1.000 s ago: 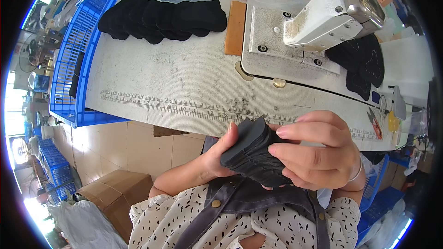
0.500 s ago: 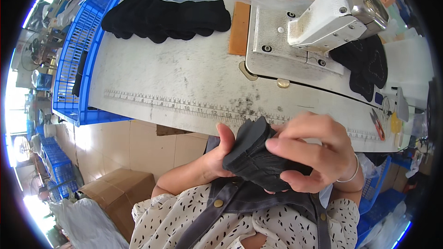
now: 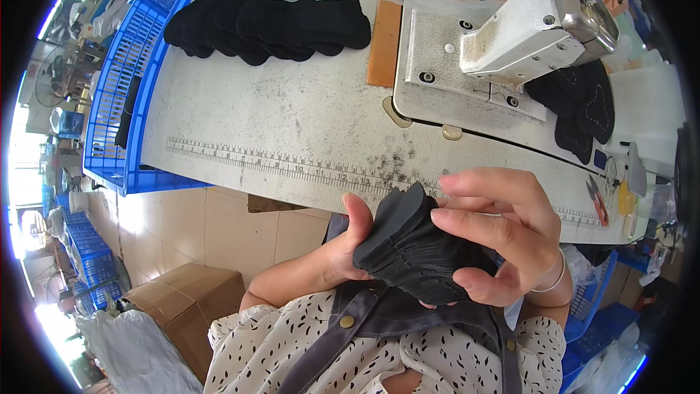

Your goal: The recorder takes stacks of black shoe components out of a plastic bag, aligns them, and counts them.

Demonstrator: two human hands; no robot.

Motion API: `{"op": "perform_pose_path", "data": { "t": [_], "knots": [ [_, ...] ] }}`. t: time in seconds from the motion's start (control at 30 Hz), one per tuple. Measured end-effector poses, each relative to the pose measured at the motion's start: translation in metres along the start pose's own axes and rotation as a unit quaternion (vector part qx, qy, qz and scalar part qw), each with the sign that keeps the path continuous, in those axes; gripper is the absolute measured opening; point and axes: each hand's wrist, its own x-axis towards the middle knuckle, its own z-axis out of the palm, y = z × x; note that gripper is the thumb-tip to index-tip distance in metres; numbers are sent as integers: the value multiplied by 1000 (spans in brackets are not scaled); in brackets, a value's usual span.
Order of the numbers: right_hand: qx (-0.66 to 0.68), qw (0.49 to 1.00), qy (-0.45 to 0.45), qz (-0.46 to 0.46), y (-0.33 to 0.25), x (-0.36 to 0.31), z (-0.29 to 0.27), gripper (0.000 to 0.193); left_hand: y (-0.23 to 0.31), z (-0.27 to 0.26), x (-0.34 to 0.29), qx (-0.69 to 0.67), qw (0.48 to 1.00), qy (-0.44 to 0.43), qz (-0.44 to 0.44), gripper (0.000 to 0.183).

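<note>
Stack of black pieces [image 3: 415, 252] sits cradled in left hand [image 3: 348, 244], half-curled right hand [image 3: 514, 230] at its edge, unclenched; I judge slack grip could spill layers.

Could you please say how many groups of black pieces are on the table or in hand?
3: a stack in the left hand, a row beside the blue basket, a group beside the sewing machine; others may be hidden.
</note>
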Motion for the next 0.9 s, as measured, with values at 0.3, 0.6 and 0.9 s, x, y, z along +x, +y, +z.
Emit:
{"op": "perform_pose_path", "data": {
  "t": [0.3,0.6,0.9],
  "knots": [
    [-43,999,-8,-2,2,2,-1,39,2,1,-5,-5,1000,6,-11,119],
    [-50,999,-3,5,0,1,-1,36,-4,-5,-3,-7,1000,-3,-3,119],
    [-30,999,16,-8,3,0,4,32,-13,-14,5,-138,978,-137,71,119]
  ]
}}
